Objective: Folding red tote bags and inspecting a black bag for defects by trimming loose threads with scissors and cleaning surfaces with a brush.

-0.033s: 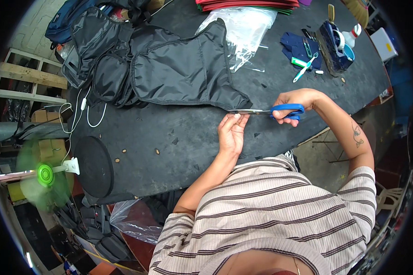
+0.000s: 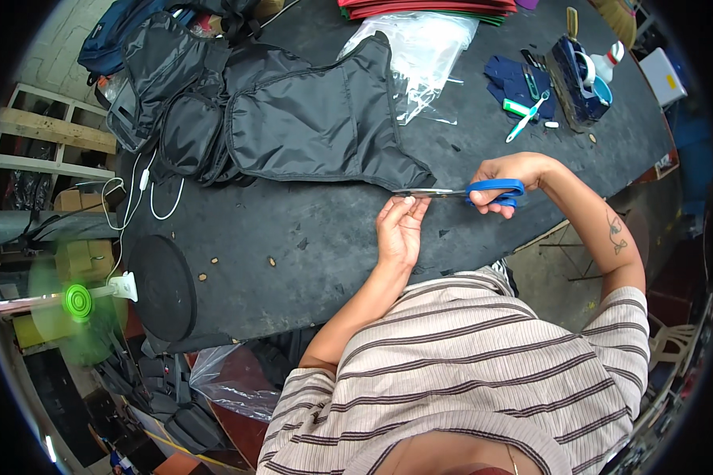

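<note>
In my right hand (image 2: 509, 176) is a pair of scissors (image 2: 518, 188) with blue handles, my fingers through the loops. Its blades point left, level with the near corner of a black fabric bag piece (image 2: 309, 119). My left hand (image 2: 402, 233) is just below the blade tips, palm up, with fingertips pinched close to that corner. What the left fingers hold is too small to make out. The black fabric spreads over the dark table (image 2: 356, 261), with a rounded pocket section (image 2: 190, 134) to its left.
Clear plastic bags (image 2: 424, 55) and a red stack (image 2: 436, 6) sit at the back. Right of them are a toothbrush (image 2: 527, 117), a dark blue cloth (image 2: 509, 77) and a tool box (image 2: 580, 95). A round black disc (image 2: 161, 286) lies near a spinning green fan (image 2: 78, 301) at left.
</note>
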